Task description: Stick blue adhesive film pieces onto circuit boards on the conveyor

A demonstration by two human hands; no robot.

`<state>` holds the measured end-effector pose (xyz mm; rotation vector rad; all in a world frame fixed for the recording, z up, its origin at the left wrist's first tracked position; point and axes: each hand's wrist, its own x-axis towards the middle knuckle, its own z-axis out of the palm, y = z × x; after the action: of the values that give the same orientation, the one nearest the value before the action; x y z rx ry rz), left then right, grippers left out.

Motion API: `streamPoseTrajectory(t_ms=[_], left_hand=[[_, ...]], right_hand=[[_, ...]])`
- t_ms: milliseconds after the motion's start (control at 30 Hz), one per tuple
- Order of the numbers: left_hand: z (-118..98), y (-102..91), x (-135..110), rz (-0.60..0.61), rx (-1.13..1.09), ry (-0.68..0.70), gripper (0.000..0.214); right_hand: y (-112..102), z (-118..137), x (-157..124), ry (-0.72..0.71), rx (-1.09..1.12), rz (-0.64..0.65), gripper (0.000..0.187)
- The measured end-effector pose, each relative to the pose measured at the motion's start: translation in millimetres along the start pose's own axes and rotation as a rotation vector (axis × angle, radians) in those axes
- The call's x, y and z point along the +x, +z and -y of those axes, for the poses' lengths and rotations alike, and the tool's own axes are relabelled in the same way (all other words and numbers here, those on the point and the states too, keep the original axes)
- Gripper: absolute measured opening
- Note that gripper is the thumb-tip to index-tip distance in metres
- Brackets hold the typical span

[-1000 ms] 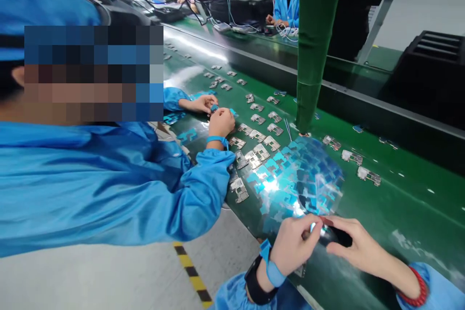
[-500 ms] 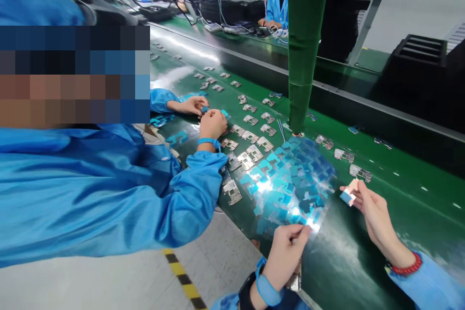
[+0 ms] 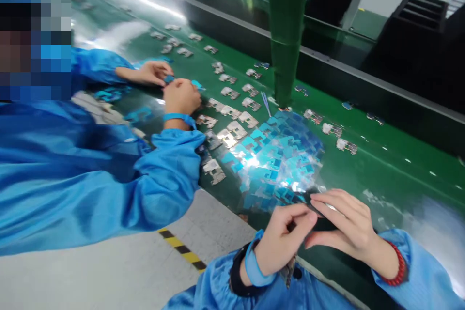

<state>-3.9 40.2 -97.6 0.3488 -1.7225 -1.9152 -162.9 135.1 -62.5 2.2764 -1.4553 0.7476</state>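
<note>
My left hand is closed, thumb and forefinger pinched together at the near edge of a sheet of blue film pieces. Below its palm hangs a silver metal part, mostly hidden by the curled fingers. My right hand meets the left one, its fingertips on a thin dark piece between the two hands. Its thumb stays apart, lower down. Whether the left fingertips also grip the dark piece cannot be made out. The blue cut-outs lie in rows on the clear sheet.
A co-worker's hands work on a small blue piece at the left. Several silver board-like parts lie across the green table. Blue tweezers rest beside a green post. A raised dark rail runs behind.
My right hand has moved left and in toward my left hand, bringing its small piece along. The left hand stays near the sheet's edge. The view has shifted slightly.
</note>
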Motion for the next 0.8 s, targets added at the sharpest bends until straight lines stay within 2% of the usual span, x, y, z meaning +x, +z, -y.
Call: streamPoseTrajectory(t_ms=[67,233,300,367,433,500,567,633,733,800], left_hand=[[0.6,-2.5,2.0,0.003,-0.011,0.026,0.046],[-2.3,-3.5,7.9,0.006,-0.010,0.088,0.037],[-4.3,-2.6,8.7,0.036,0.008,0.096,0.036],[-4.0,-2.6,8.6,0.061,0.023,0.099,0.036],[-1.5,-3.6,8.5,0.079,0.032,0.100,0.043],[0.5,-4.6,8.9,0.101,0.038,0.099,0.049],[-0.3,-4.7,9.9,0.134,0.046,0.089,0.047],[-3.3,-3.9,11.2,0.159,0.053,0.063,0.045],[-6.1,-2.5,14.2,0.137,0.042,-0.006,0.044],[-4.8,-2.2,17.0,0.084,-0.039,-0.069,0.040]], right_hand=[[-6.1,1.1,0.6,-0.011,-0.077,0.041,0.073],[-18.7,10.0,2.4,0.001,-0.215,0.062,0.072],[-25.0,11.5,-0.5,0.186,-0.106,-0.012,0.056],[-32.8,10.6,-5.0,0.532,0.149,-0.104,0.037],[-41.0,8.7,-9.0,0.826,0.466,-0.128,0.028],[-47.5,7.4,-10.9,0.935,0.700,-0.082,0.026],[-51.5,7.5,-10.3,0.956,0.751,-0.053,0.023],[-54.0,8.8,-8.8,0.940,0.666,-0.054,0.019],[-57.9,13.3,-8.6,0.823,0.333,-0.103,0.010],[-60.7,18.4,-10.8,0.732,0.059,-0.200,0.005]])
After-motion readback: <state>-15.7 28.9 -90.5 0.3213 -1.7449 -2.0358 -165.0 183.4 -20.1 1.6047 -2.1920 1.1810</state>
